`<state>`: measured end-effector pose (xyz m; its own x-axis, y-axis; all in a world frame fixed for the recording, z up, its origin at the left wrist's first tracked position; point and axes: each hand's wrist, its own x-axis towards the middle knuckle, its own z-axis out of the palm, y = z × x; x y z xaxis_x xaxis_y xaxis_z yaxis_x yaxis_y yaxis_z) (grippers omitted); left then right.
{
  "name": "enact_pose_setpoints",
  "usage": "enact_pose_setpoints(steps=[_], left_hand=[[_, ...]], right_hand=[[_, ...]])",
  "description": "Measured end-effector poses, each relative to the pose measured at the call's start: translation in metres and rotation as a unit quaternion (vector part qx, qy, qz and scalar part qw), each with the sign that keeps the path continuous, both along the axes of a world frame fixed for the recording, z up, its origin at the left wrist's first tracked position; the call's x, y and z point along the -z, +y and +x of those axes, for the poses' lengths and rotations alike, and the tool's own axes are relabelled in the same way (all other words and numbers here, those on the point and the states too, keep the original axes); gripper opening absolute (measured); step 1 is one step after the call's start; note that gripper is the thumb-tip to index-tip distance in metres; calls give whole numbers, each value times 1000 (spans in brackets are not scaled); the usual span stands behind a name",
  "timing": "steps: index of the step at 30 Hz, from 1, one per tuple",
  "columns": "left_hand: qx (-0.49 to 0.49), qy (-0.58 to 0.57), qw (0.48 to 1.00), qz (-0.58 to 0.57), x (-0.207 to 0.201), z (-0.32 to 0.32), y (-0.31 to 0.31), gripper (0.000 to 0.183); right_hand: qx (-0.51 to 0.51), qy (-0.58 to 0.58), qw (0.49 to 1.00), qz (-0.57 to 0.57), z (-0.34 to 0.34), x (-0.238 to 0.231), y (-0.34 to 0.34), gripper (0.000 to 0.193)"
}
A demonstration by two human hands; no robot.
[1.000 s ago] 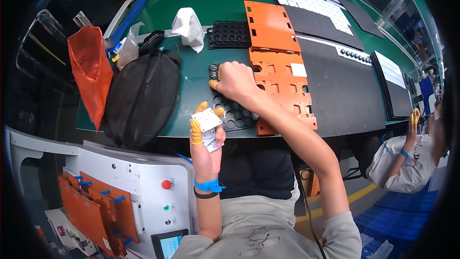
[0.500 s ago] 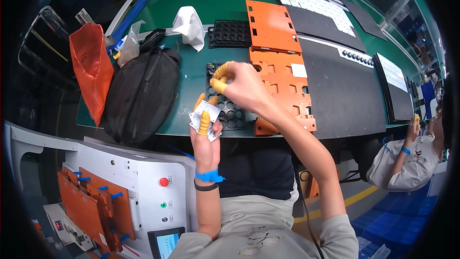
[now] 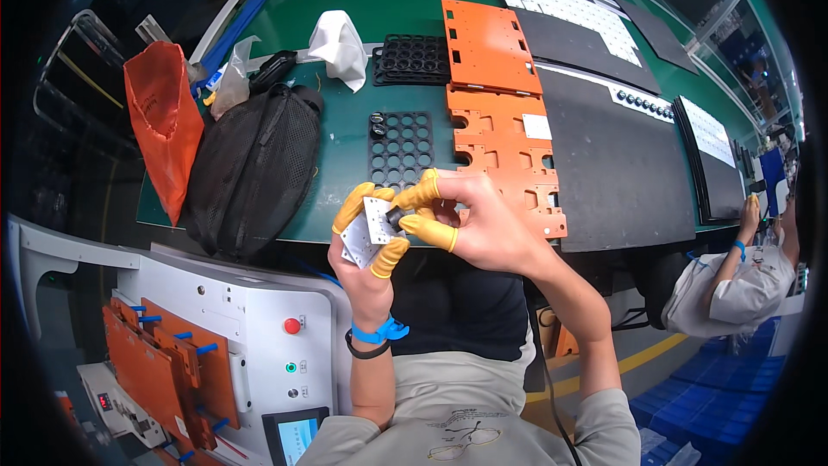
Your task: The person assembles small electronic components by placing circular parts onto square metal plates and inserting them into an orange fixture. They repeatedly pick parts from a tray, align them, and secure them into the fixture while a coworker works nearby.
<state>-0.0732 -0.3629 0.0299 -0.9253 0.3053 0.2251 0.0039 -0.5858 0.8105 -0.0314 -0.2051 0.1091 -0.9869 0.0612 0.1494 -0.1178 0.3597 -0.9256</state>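
My left hand (image 3: 362, 272), with yellow finger cots on its fingers and thumb, is closed on several small white boards (image 3: 377, 220) dotted with holes. The boards are fanned and tilted. My right hand (image 3: 470, 220), also in yellow finger cots, pinches a small black round part (image 3: 396, 217) at the face of the top board. Fingertips partly cover that part. Just beyond my hands, a black tray (image 3: 429, 142) with rows of round holes lies on the green table. A couple of dark round parts (image 3: 378, 124) sit at its far left corner.
A hinged orange fixture (image 3: 496, 151) and a large black mat (image 3: 617, 164) lie to the right. At left are a black mesh bag (image 3: 254, 173) and an orange bag (image 3: 164, 121). More black trays (image 3: 412, 60) are farther back. A co-worker's hand (image 3: 750, 216) shows at far right.
My right hand has come down and toward me from over the tray, bringing a black round part to the boards. My left hand has turned the boards more upright.
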Motion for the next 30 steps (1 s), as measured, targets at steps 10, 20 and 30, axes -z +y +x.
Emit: enact_pose_setpoints(steps=[10, 20, 30], left_hand=[[-2, 90, 995, -50, 4, 1, 7, 64], [-27, 151, 976, -152, 9, -1, 17, 61], [-91, 333, 881, -324, -4, 0, 35, 53]], right_hand=[[75, -37, 996, 5, 13, -2, -1, 27], [100, -9, 995, -27, 20, 14, 6, 22], [94, -93, 980, 151, 37, -3, 27, 27]])
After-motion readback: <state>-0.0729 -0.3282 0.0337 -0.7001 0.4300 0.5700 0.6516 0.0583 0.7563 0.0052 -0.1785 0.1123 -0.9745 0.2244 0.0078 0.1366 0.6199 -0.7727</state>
